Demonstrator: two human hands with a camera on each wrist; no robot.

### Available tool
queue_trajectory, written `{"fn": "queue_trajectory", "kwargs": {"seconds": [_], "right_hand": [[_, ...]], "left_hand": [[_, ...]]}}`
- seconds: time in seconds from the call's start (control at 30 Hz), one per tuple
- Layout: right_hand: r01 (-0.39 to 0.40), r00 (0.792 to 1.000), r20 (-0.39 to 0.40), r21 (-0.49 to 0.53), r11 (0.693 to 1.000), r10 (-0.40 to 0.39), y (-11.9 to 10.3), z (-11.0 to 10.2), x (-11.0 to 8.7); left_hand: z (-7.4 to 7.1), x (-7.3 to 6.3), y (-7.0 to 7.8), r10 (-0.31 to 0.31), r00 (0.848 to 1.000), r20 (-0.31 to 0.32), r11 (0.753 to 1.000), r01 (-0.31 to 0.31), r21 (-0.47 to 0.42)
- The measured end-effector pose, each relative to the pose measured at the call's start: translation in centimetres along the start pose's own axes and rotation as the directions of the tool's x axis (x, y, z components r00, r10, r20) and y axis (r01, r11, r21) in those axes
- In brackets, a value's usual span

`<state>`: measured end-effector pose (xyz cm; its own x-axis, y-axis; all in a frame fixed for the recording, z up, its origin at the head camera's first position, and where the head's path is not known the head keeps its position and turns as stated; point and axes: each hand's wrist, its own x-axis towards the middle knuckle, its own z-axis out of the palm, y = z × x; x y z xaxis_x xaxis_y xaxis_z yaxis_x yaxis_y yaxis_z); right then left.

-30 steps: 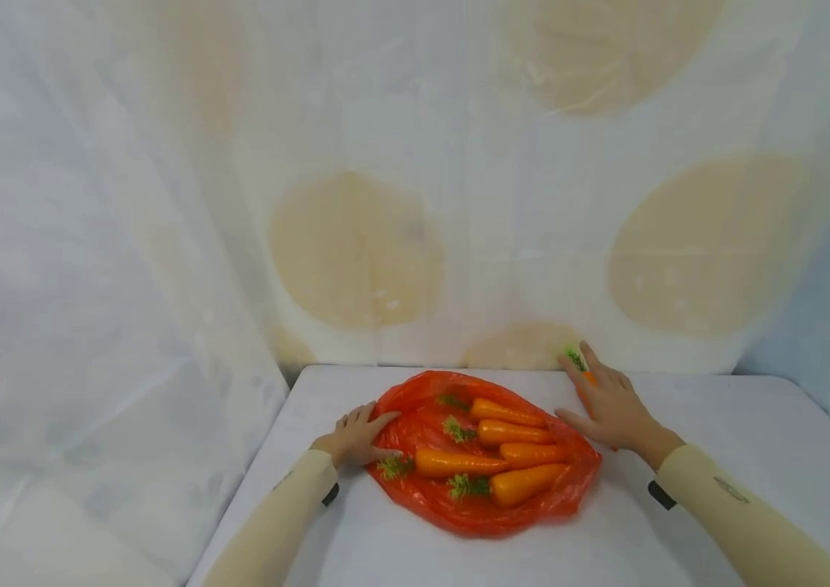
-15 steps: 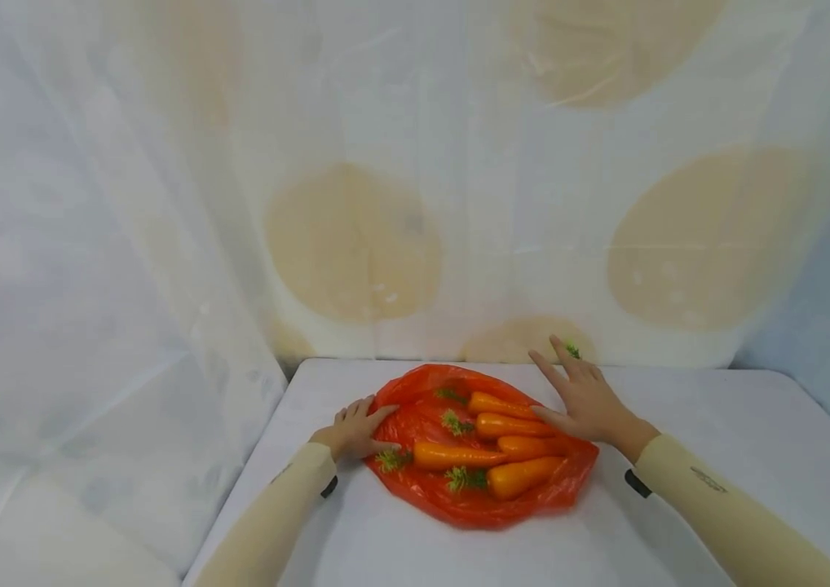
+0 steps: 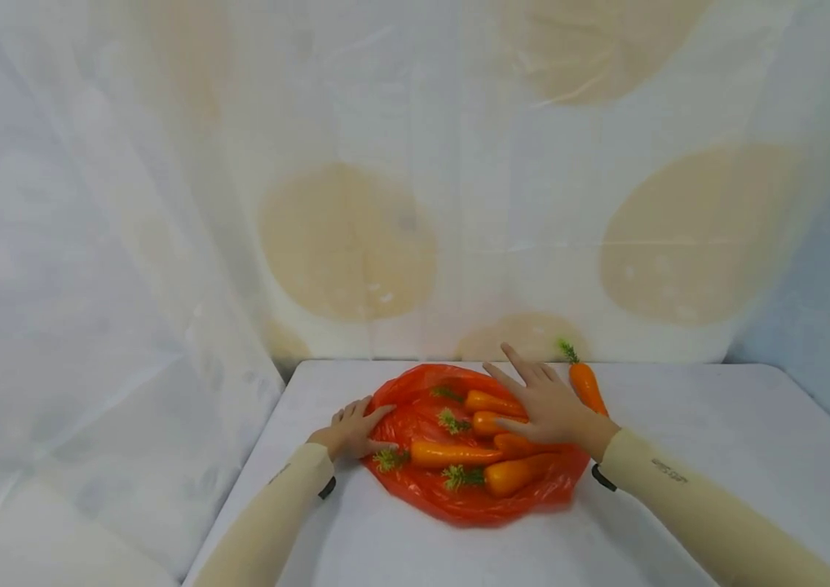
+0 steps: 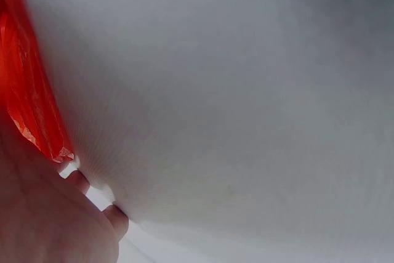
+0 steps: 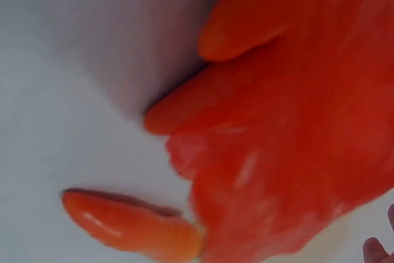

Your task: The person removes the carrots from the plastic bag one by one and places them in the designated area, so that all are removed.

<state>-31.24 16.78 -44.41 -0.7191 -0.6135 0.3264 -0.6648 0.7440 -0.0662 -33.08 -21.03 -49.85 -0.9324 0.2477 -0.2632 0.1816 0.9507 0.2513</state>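
A crinkled red plastic bag (image 3: 403,403) lies spread on the table, with several orange carrots (image 3: 459,454) with green tufts on it. My left hand (image 3: 351,432) rests at the bag's left edge, thumb and index finger over the film; in the left wrist view its fingertips come down beside the red film (image 4: 31,90). Above the carrots on the right side hovers my right hand (image 3: 550,414), fingers spread, holding nothing and partly covering them. One loose carrot (image 3: 587,387) lies off the bag behind the right wrist, its tuft toward the back edge.
The white table (image 3: 694,456) ends at a back edge against a white sheet (image 3: 518,204) with large tan dots. A second sheet (image 3: 77,326) hangs along the left side. In the right wrist view, carrot tips poke out past the bag (image 5: 295,152).
My right hand has left the loose carrot and moved left over the bag's carrots, so that carrot now shows more fully. The left hand has stayed at the bag's left edge.
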Motion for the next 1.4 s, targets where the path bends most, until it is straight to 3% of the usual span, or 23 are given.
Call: {"fn": "queue_trajectory", "kwargs": {"seconds": [0.53, 0.7, 0.9, 1.13, 1.4], "right_hand": [[0.106, 0.990, 0.093, 0.039, 0.994, -0.110, -3.8, 1.0, 2.2], [0.100, 0.985, 0.136, 0.041, 0.994, -0.105, -4.6, 1.6, 2.6], [0.086, 0.976, 0.199, 0.015, 0.996, -0.087, -5.4, 2.4, 3.0], [0.149, 0.980, 0.132, -0.013, 0.989, -0.146, -5.9, 3.5, 3.0], [0.145, 0.976, 0.160, 0.024, 0.989, -0.147, -6.9, 4.4, 3.1]], "left_hand": [[0.3, 0.2, -0.6, -0.018, 1.000, 0.016, 1.000, 0.018, 0.000], [0.2, -0.1, -0.6, 0.003, 1.000, 0.005, 1.000, -0.003, 0.009], [-0.4, -0.6, -0.4, -0.021, 1.000, 0.005, 1.000, 0.021, 0.008], [-0.8, -1.1, 0.0, -0.019, 1.000, 0.007, 1.000, 0.019, 0.017], [-0.4, -0.8, -0.2, -0.009, 1.000, 0.006, 1.000, 0.008, 0.024]]}}
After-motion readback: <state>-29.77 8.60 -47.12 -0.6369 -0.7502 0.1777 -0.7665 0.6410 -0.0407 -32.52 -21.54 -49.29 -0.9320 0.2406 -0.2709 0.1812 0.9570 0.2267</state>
